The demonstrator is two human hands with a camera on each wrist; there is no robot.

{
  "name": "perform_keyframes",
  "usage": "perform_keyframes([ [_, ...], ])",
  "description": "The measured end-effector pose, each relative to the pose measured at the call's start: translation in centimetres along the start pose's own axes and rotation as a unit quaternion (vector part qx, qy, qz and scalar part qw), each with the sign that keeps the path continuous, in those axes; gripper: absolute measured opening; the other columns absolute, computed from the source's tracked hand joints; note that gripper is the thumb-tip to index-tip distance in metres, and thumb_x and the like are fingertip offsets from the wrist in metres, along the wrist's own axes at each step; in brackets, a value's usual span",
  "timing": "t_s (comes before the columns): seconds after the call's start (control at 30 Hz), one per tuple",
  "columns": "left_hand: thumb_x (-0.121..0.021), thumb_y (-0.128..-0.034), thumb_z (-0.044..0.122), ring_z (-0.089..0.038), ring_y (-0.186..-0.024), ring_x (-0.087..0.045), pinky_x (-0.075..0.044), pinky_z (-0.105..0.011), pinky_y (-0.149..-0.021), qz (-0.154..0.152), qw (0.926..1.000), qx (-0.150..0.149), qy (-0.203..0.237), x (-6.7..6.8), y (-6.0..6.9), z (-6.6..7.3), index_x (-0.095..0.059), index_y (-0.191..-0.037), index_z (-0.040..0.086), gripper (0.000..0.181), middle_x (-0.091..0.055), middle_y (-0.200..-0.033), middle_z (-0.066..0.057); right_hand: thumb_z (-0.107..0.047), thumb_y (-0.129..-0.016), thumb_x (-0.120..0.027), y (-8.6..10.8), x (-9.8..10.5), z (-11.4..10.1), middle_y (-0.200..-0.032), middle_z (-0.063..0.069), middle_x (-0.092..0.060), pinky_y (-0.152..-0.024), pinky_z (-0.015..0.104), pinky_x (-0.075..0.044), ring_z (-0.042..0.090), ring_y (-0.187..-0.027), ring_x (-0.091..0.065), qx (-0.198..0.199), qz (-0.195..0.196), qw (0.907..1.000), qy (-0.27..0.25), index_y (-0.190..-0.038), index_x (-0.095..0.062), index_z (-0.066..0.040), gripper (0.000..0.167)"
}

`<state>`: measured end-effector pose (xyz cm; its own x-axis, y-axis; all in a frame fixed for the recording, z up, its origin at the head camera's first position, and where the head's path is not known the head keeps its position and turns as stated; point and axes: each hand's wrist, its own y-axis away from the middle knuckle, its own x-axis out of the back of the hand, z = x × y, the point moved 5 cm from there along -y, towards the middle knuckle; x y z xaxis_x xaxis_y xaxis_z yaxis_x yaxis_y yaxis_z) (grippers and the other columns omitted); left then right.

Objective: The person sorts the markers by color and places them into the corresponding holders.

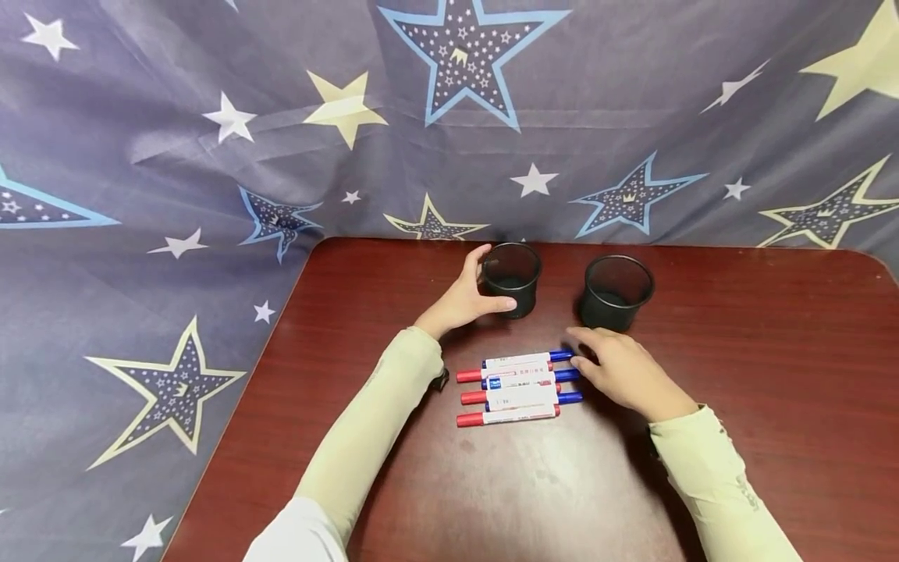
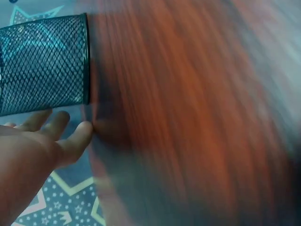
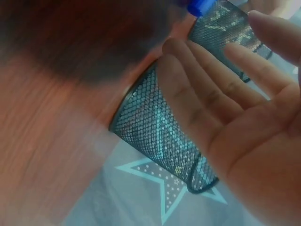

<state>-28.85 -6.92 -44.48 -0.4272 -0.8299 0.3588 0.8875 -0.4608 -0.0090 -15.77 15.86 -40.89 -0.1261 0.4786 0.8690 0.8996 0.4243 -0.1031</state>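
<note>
Two black mesh cups stand upright near the table's back edge. My left hand (image 1: 465, 300) is beside the left mesh cup (image 1: 523, 300), thumb in front and fingers at its left side. In the left wrist view, the fingers (image 2: 77, 139) are spread and a small gap shows between them and the cup (image 2: 44, 63). My right hand (image 1: 625, 371) hovers in front of the right mesh cup (image 1: 609, 308), its fingertips near the blue ends of the markers. It holds nothing; in the right wrist view its fingers (image 3: 188, 94) are extended and hide part of a cup (image 3: 155, 127).
Several white-bodied markers (image 1: 520, 396) with red or blue caps lie side by side on the brown table (image 1: 548, 499), red caps to the left and blue to the right. A star-patterned cloth (image 1: 449, 164) hangs behind the table and along its left side.
</note>
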Motion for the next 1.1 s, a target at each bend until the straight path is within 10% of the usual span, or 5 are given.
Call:
perform_keyframes([
  [0.57, -0.089, -0.0774, 0.015, -0.016, -0.126, -0.049, -0.038, -0.035, -0.107, 0.023, 0.9996, 0.010, 0.014, 1.0, -1.0, -0.2, -0.034, -0.150, 0.015, 0.091, -0.050, -0.141, -0.004, -0.012, -0.088, -0.077, -1.5, -1.4, -0.2, -0.082, 0.003, -0.054, -0.071, 0.043, -0.049, 0.021, -0.079, -0.052, 0.011, -0.024, 0.9993, 0.028, -0.119, -0.070, -0.001, 0.034],
  [1.1, -0.088, -0.0765, 0.008, -0.021, -0.125, -0.050, -0.035, -0.038, -0.109, 0.042, 0.9981, 0.015, 0.042, 4.1, 1.2, -2.3, -0.032, -0.146, 0.011, 0.089, -0.049, -0.140, -0.008, -0.007, -0.084, -0.079, -1.7, -1.2, -0.6, -0.100, 0.014, -0.064, -0.076, 0.050, -0.053, 0.031, -0.089, -0.063, 0.027, -0.033, 0.9974, 0.058, -0.116, -0.073, -0.006, 0.033],
])
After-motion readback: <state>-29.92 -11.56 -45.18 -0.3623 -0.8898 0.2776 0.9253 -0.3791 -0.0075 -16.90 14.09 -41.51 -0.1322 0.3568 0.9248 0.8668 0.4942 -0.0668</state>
